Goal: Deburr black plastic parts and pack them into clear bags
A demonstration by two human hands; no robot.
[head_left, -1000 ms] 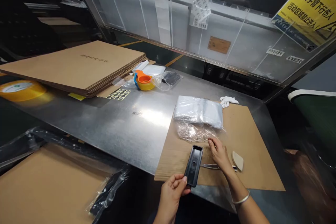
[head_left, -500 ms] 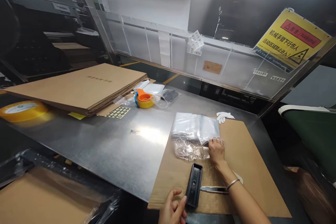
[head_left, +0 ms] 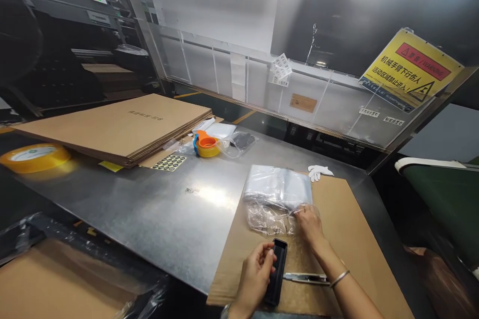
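My right hand is closed on the near right edge of a clear plastic bag, its fingertips partly hidden in the film. The bag contains a stack of flat, pale plastic sleeves and lies on a cardboard sheet. My left hand is loosely curled, fingers slightly apart with nothing visible in them, over the left side of a narrow black tray. Right of the tray, a metal utility knife lies flat, its right end by my right wrist.
A white glove lies behind the cardboard sheet. An orange-and-blue tape dispenser, a sticker sheet and a cardboard stack occupy the steel table. A yellow tape roll is at far left; a green conveyor is at right.
My left hand has moved up and forward, from beside the tray's near end to over its left side. My right hand stays at the bag's edge. The view has tilted up slightly.
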